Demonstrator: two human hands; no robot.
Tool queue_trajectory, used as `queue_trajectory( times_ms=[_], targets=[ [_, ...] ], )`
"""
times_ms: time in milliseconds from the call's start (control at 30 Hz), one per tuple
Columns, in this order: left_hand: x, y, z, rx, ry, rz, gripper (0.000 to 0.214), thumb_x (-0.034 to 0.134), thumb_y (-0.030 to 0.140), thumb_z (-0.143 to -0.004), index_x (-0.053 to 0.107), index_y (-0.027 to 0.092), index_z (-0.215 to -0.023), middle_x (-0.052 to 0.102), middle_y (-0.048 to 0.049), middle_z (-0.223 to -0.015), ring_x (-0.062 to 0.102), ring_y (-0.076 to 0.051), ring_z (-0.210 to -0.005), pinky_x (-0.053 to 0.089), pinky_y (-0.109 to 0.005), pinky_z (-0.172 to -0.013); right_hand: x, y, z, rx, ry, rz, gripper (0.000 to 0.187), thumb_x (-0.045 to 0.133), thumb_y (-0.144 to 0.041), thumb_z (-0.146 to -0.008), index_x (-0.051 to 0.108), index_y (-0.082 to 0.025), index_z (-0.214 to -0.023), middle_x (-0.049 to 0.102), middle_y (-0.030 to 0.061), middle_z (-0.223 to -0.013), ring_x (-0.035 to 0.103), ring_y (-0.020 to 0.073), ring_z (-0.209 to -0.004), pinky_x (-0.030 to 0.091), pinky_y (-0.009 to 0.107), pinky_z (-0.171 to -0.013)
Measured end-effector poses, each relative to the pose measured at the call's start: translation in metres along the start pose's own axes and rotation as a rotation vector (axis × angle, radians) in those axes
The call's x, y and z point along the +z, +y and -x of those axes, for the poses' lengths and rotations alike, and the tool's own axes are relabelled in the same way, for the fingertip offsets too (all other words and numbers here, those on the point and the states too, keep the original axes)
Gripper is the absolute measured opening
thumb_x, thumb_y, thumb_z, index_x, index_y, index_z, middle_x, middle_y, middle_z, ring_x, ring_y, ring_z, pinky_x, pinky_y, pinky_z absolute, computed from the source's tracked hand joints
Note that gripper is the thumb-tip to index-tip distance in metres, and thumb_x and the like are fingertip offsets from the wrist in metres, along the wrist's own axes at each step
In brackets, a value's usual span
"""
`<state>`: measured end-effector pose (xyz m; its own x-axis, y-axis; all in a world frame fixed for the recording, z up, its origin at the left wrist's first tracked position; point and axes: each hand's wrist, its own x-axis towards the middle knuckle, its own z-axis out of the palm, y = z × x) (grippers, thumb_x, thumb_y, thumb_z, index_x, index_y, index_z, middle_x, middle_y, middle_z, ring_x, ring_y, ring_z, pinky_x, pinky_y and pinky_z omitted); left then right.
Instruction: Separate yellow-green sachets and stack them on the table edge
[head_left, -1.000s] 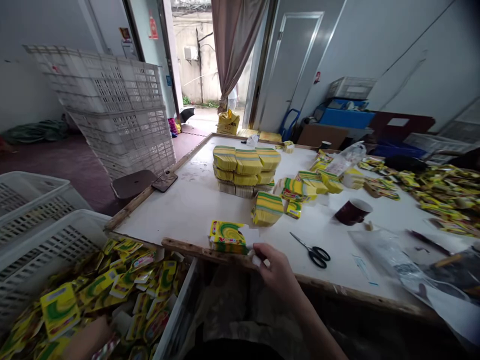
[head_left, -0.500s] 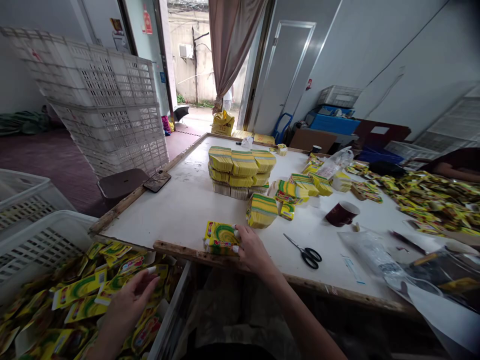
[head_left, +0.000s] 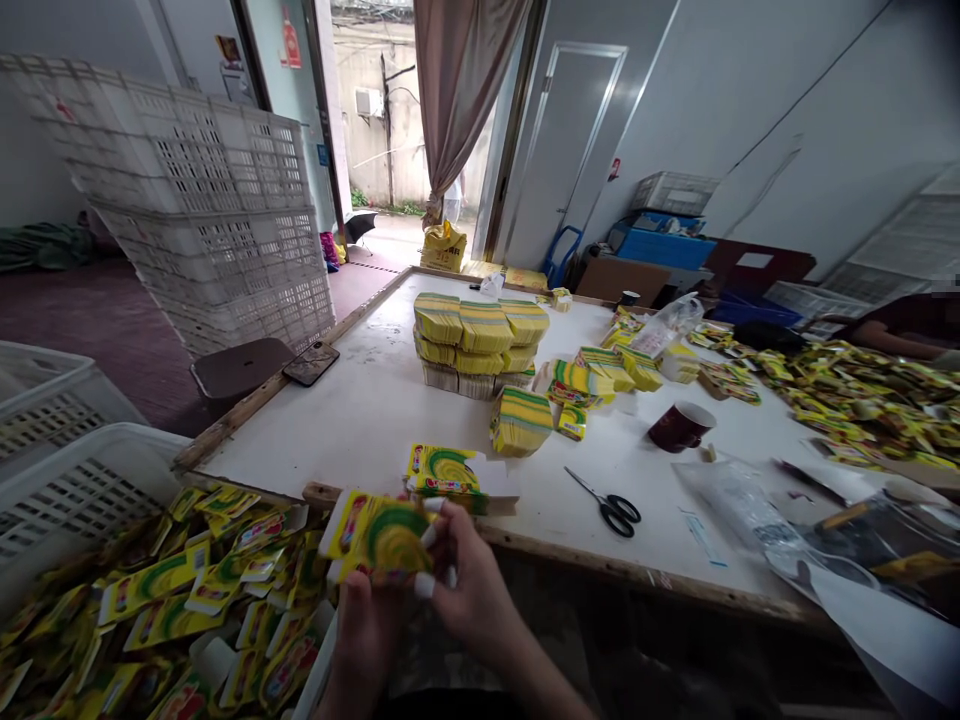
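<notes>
Over the table's near edge, a yellow and green printed cardboard box [head_left: 382,538] is held up between my hands. My left hand [head_left: 367,625] grips it from below at its left part, thumb on the front. My right hand [head_left: 466,575] pinches its right end, with white coverings on the fingertips. Just beyond lies a similar box [head_left: 442,468] on the table, its white end flap open to the right. Below left, a white crate [head_left: 90,455] holds a heap of the same flattish boxes [head_left: 172,600].
Bundled card stacks [head_left: 480,335] stand mid-table, with another bundle [head_left: 521,420] nearer. Black scissors [head_left: 619,512], a dark mug [head_left: 681,427] and a phone [head_left: 311,363] lie around. A box heap [head_left: 885,400] covers the right side, beside a person's arm [head_left: 900,330]. Stacked crates [head_left: 225,200] rise at left.
My right hand has let go of the box on the table and moved down-left. My left hand has come up from the crate with another box, now held by both hands.
</notes>
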<state>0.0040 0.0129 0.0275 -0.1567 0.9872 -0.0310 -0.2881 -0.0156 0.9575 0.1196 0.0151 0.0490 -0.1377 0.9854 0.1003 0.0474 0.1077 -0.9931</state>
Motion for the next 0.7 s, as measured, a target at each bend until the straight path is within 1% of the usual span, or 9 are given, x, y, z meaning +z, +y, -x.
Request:
queue_trajectory(
  times_ms=[67,100,167,300,367,433,567,633,700],
  targets=[
    [0.011,0.005,0.001,-0.082,0.084,0.193,0.080,0.023,0.081,-0.075,0.059,0.022,-0.117,0.069,-0.0114,-0.098,0.066,-0.032,-0.095,0.056,-0.044,-0.075,0.016,0.004,0.013,0.038,-0.020,-0.115,0.059,0.065,-0.008,-0.067,0.045,-0.024,-0.120,0.057,-0.0004,-0.090,0.057,0.0142,-0.077,0.048,0.025,-0.068],
    [0.013,0.007,0.000,-0.094,0.131,0.294,0.074,0.026,0.078,-0.078,0.060,0.022,-0.112,0.068,-0.0099,-0.092,0.066,-0.030,-0.091,0.056,-0.043,-0.074,0.020,0.005,0.017,0.051,-0.027,-0.160,0.058,0.065,-0.008,-0.067,0.045,-0.024,-0.120,0.058,-0.0002,-0.091,0.058,0.0151,-0.080,0.048,0.026,-0.071],
    [0.014,0.009,-0.002,-0.074,0.201,0.382,0.063,0.029,0.074,-0.081,0.061,0.023,-0.099,0.064,-0.0060,-0.081,0.065,-0.026,-0.081,0.055,-0.039,-0.072,0.024,0.005,0.023,0.077,-0.062,-0.222,0.054,0.064,-0.009,-0.068,0.047,-0.023,-0.117,0.060,-0.0001,-0.091,0.058,0.0160,-0.083,0.047,0.026,-0.073],
    [0.007,0.004,-0.006,-0.028,0.208,0.356,0.054,0.038,0.076,-0.076,0.054,0.024,-0.073,0.050,0.0012,-0.064,0.056,-0.017,-0.060,0.055,-0.033,-0.069,0.020,0.006,0.027,0.150,-0.189,-0.232,0.043,0.064,-0.012,-0.069,0.053,-0.023,-0.109,0.061,-0.0016,-0.090,0.056,0.0144,-0.079,0.042,0.022,-0.065],
    [0.002,-0.003,-0.006,-0.042,0.199,0.320,0.055,0.044,0.080,-0.070,0.050,0.025,-0.067,0.047,0.0032,-0.061,0.053,-0.015,-0.055,0.055,-0.033,-0.069,0.019,0.009,0.028,0.168,-0.215,-0.210,0.043,0.067,-0.012,-0.067,0.054,-0.023,-0.107,0.061,-0.0024,-0.089,0.055,0.0137,-0.077,0.041,0.021,-0.062],
    [-0.002,-0.012,-0.003,-0.080,0.186,0.265,0.057,0.046,0.082,-0.066,0.054,0.026,-0.071,0.052,0.0019,-0.065,0.058,-0.017,-0.062,0.055,-0.034,-0.072,0.019,0.012,0.027,0.164,-0.190,-0.194,0.042,0.068,-0.013,-0.067,0.054,-0.022,-0.106,0.061,-0.0028,-0.087,0.056,0.0147,-0.077,0.042,0.022,-0.064],
    [-0.006,-0.024,0.005,-0.126,0.174,0.209,0.078,0.037,0.088,-0.064,0.063,0.024,-0.100,0.067,-0.0076,-0.091,0.065,-0.027,-0.093,0.056,-0.037,-0.075,0.017,0.015,0.022,0.120,-0.088,-0.203,0.032,0.065,-0.019,-0.073,0.055,-0.022,-0.103,0.063,-0.0012,-0.087,0.060,0.0191,-0.086,0.046,0.028,-0.076],
    [-0.007,-0.026,0.007,-0.148,0.172,0.246,0.074,0.045,0.083,-0.067,0.062,0.024,-0.108,0.068,-0.0075,-0.101,0.065,-0.027,-0.097,0.056,-0.035,-0.075,0.013,0.013,0.020,0.093,-0.058,-0.207,0.029,0.065,-0.023,-0.074,0.056,-0.022,-0.102,0.063,0.0000,-0.089,0.061,0.0200,-0.087,0.047,0.029,-0.078],
    [-0.008,-0.029,0.006,-0.190,0.181,0.266,0.057,0.058,0.069,-0.073,0.060,0.027,-0.111,0.069,-0.0046,-0.103,0.066,-0.025,-0.097,0.056,-0.034,-0.075,0.008,0.011,0.018,0.073,-0.038,-0.194,0.023,0.063,-0.027,-0.077,0.058,-0.021,-0.099,0.064,0.0009,-0.088,0.061,0.0200,-0.086,0.048,0.030,-0.079]
  ],
)
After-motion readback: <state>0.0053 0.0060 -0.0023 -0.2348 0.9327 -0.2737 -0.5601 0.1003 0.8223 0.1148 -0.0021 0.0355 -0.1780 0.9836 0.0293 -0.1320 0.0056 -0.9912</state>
